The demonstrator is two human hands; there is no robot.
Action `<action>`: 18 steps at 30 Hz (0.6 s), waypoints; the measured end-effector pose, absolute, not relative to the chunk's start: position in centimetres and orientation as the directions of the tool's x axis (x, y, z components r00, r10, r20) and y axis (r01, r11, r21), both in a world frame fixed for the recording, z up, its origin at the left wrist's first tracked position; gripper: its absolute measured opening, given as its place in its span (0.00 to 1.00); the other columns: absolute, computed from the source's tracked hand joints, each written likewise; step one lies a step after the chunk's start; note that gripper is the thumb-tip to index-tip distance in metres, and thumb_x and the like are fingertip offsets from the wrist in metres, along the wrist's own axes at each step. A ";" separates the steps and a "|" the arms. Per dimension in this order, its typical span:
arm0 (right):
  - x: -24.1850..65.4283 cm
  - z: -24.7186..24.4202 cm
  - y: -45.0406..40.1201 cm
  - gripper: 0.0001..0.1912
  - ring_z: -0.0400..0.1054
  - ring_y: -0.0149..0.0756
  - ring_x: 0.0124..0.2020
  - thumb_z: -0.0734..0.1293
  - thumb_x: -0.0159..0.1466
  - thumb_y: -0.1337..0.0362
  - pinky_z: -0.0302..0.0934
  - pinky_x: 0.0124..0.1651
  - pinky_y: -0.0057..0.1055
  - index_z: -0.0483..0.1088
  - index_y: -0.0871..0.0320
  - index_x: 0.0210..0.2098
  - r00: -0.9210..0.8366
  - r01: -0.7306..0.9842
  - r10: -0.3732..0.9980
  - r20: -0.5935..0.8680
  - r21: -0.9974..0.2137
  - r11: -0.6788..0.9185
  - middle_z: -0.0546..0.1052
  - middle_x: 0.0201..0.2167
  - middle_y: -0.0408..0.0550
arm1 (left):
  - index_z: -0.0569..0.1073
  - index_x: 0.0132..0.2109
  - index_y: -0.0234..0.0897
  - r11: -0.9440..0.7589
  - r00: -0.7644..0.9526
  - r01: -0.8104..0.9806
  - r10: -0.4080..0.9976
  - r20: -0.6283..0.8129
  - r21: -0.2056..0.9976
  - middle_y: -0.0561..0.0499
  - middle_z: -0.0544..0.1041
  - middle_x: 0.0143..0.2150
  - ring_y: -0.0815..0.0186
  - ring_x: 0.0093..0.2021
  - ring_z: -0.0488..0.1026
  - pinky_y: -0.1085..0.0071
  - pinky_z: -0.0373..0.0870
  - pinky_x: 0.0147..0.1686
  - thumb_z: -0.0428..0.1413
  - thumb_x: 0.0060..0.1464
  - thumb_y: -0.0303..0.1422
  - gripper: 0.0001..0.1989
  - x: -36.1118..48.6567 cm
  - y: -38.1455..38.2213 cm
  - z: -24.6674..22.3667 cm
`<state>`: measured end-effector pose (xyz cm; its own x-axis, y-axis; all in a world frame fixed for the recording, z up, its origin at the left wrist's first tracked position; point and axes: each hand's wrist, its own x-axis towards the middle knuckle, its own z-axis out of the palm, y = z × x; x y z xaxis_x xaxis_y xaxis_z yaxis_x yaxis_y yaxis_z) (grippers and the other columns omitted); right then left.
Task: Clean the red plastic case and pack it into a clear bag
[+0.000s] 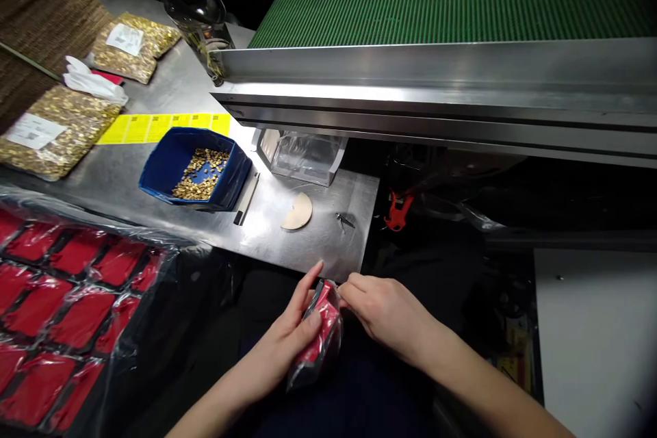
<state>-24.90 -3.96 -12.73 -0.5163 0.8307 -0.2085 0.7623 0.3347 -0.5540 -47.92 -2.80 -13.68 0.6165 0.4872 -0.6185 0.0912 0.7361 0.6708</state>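
Red pouch [319,337] in clear plastic wrap sits low between both hands, just off the near edge of the steel table [154,92]. Left hand [291,339] closes around its side, thumb pressed on the red face and forefinger stretched up past the top. Right hand [386,311] pinches the wrap at the pouch's upper end with curled fingertips, nearly shut. Just above the grip, on the table, lie a pale half-round disc [296,211] and a small dark clip [345,220]. Up and left of the grip stands a blue bin [164,168] holding small gold parts, with a yellow label strip [164,127] and bags of gold parts [56,130] beyond it. Left of the grip lies a tray of red pouches [61,315] under plastic. Far above runs a green conveyor belt [452,0] in a metal frame; the surroundings are dark.
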 end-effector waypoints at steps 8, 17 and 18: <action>-25.4 -13.2 -4.4 0.06 0.67 0.39 0.31 0.62 0.68 0.72 0.51 0.28 0.37 0.71 0.60 0.38 -0.647 0.755 0.740 -0.182 -0.284 0.591 0.75 0.34 0.51 | 0.60 0.72 0.40 0.913 0.742 0.036 0.248 -0.623 0.405 0.42 0.81 0.37 0.51 0.37 0.83 0.66 0.78 0.31 0.51 0.55 0.67 0.49 -48.9 -4.1 -13.7; -25.0 -13.4 -4.2 0.13 0.58 0.26 0.25 0.61 0.68 0.66 0.50 0.28 0.25 0.65 0.58 0.26 -0.459 0.423 0.756 -0.467 -0.863 -0.276 0.67 0.23 0.36 | 0.43 0.76 0.55 0.215 0.660 0.506 0.527 -0.535 0.835 0.45 0.78 0.58 0.46 0.49 0.78 0.59 0.73 0.49 0.76 0.38 0.45 0.68 -49.7 -3.7 -11.1; -25.1 -13.6 -4.3 0.11 0.58 0.26 0.25 0.63 0.66 0.67 0.51 0.28 0.25 0.66 0.58 0.27 -0.462 0.392 0.745 -0.481 -0.864 -0.315 0.67 0.23 0.36 | 0.47 0.76 0.55 0.176 0.642 0.524 0.562 -0.522 0.833 0.47 0.80 0.52 0.51 0.41 0.78 0.63 0.74 0.42 0.74 0.42 0.45 0.62 -49.4 -3.8 -11.1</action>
